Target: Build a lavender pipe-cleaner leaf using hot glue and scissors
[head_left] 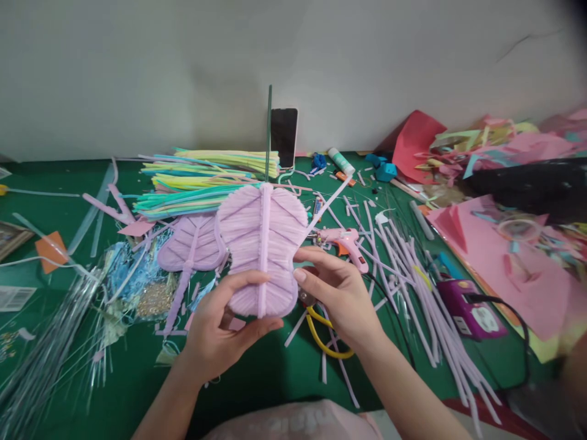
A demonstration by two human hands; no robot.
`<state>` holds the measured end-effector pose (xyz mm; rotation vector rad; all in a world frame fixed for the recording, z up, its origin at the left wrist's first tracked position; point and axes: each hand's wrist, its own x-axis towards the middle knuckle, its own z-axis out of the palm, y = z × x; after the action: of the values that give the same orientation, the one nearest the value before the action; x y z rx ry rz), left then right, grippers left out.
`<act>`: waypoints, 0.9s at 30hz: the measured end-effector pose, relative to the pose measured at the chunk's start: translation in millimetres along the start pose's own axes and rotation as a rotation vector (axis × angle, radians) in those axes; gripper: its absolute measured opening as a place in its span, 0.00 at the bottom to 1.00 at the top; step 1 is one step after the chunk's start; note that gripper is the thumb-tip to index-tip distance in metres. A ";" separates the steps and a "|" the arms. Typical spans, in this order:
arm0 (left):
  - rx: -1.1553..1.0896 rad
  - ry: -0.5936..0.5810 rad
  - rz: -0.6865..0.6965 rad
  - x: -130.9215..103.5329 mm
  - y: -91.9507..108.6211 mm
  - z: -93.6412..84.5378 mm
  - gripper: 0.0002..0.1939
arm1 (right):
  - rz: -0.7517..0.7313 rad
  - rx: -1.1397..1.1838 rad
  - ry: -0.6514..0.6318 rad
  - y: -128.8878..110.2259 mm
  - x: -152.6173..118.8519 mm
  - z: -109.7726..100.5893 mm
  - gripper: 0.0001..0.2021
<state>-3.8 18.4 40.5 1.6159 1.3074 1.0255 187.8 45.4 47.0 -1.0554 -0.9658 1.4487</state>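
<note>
A lilac fan (247, 226) made of fuzzy pipe cleaners, with a wavy rim and a raised centre rib, is held upright over the table. A thin dark green stick (269, 122) rises from its top. My left hand (224, 318) grips the fan's lower end, fingers at the front and thumb beneath. My right hand (334, 287) pinches the fan's lower right edge between thumb and fingers. From that right edge a loose lilac pipe cleaner (332, 205) slants up to the right. Behind on the left lies a second lilac fan (195, 244) with a wrapped handle.
Bundled yellow and green pipe cleaners (206, 168) lie at the back beside a propped phone (284, 134). A pink glue gun (343, 241), yellow-handled pliers (321, 339) and loose lilac pipe cleaners (426, 305) are on the right, near a purple power box (470, 308). Wire stems (50, 348) lie left.
</note>
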 end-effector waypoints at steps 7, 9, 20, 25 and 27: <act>0.002 0.000 -0.017 -0.6 3.9 0.4 0.20 | 0.019 0.010 -0.001 0.1 0.3 0.8 0.08; -0.014 -0.011 -0.033 -0.9 4.0 0.5 0.21 | 0.012 0.009 0.003 0.0 0.5 1.0 0.08; 0.026 -0.044 -0.020 1.0 5.0 -1.4 0.20 | -0.047 -0.052 0.002 -0.1 -0.6 -0.5 0.08; 0.046 -0.056 -0.004 -0.1 3.9 -1.9 0.20 | -0.077 -0.100 0.018 -0.9 -0.8 -0.4 0.08; 0.061 -0.054 0.000 0.3 4.0 -1.9 0.21 | -0.078 -0.120 0.019 -1.4 -0.9 -0.5 0.08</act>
<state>-4.2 18.3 44.8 1.6773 1.3139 0.9435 188.7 44.7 48.3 -1.1049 -1.0795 1.3283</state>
